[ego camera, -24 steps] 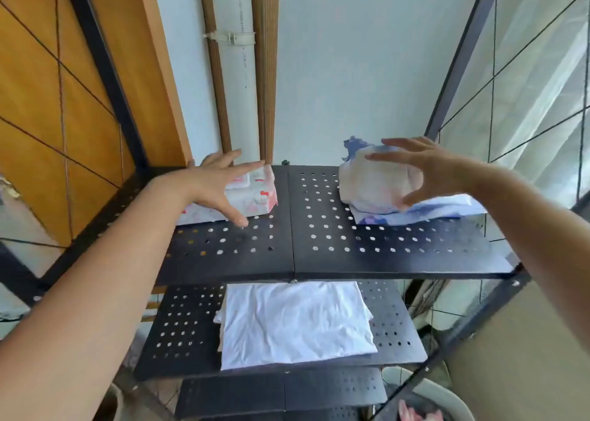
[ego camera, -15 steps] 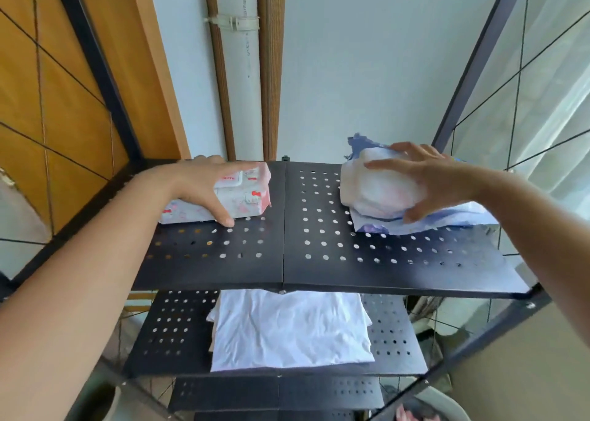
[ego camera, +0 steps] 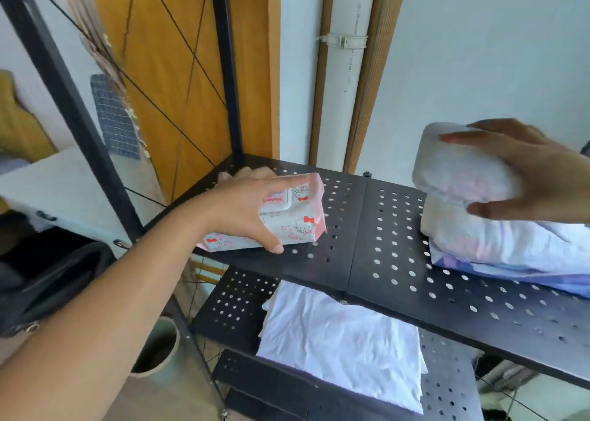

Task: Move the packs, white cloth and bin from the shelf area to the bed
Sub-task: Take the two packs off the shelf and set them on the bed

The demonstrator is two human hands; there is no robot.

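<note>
— Gripping both packs at once, is that wise? The left hand (ego camera: 245,203) is clamped over the pink cartoon pack (ego camera: 289,218), thumb under its near edge and the other digits over the far side, and that pack looks tilted up off the top shelf (ego camera: 367,261).

— The right hand (ego camera: 523,178) worries me more. It is curled round the soft white pack (ego camera: 459,168), thumb beneath, fingers spread on top, and the pack appears lifted just clear of the white-and-purple bundle (ego camera: 498,248) lying under it. Soft wrapping gives under a squeeze, so it may slide out on the way to the bed.

— Could the bundle be dragged along?

— If its loose wrapper snags on the pack, yes; it could be pulled off the shelf edge.

— And the rest?

— The white cloth (ego camera: 341,341) lies folded on the lower shelf (ego camera: 236,305), untouched. A grey bin (ego camera: 159,347) stands on the floor left of the rack. With both hands full, each needs another trip; the bed cannot be made out for certain.
</note>
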